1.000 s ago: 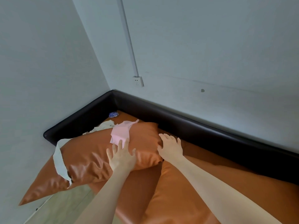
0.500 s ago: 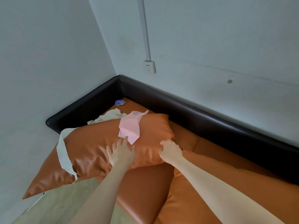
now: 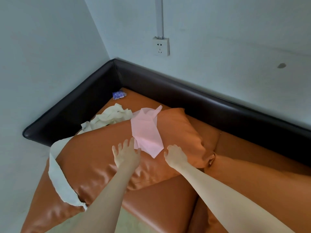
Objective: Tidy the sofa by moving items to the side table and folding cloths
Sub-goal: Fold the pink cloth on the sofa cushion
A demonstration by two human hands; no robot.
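- Pink cloth (image 3: 146,133) lies on the orange cushion (image 3: 104,153), cream cloth (image 3: 109,119) far-left.
- My left hand (image 3: 126,154) presses spread fingers at its near edge; right hand (image 3: 176,155) curls on the cushion.
- Both hands have slid nearer since before.

A white wall socket (image 3: 161,46) is mounted on the pale back wall (image 3: 227,39), above the corner of the seating. A white cable duct (image 3: 159,16) runs straight up from the top edge of the socket and leaves the view. A small dark mark (image 3: 281,65) is on the same wall, well to the right of the socket; a second pale wall (image 3: 42,47) meets it at the corner.
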